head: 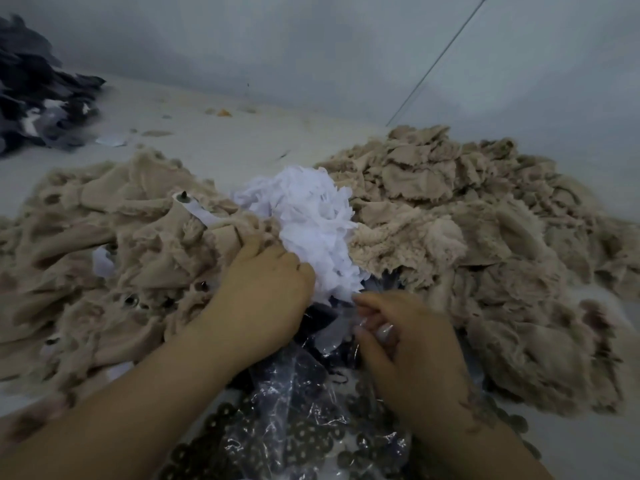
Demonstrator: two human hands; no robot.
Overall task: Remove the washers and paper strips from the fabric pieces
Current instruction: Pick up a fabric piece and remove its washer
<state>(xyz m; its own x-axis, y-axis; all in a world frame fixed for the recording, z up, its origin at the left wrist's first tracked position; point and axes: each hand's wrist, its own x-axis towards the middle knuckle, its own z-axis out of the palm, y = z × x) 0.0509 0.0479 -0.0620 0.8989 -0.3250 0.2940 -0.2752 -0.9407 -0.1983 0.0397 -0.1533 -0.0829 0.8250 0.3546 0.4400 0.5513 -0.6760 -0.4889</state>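
Pale grey surface point(225, 147): carries two heaps of beige frayed fabric pieces, left heap point(104, 258) and right heap point(485, 237), with a mound of white paper strips point(311, 223) between them. Dark round metal washers point(311, 441) lie nearest the viewer, partly under a clear crinkled plastic bag point(287, 393). Left hand point(263, 292): fingers curled into the edge of the left heap, beside the strips. Right hand point(408, 337): fingers bent, pinching a white paper strip point(337, 329). Dark grey fabric pile point(38, 102): far left corner.
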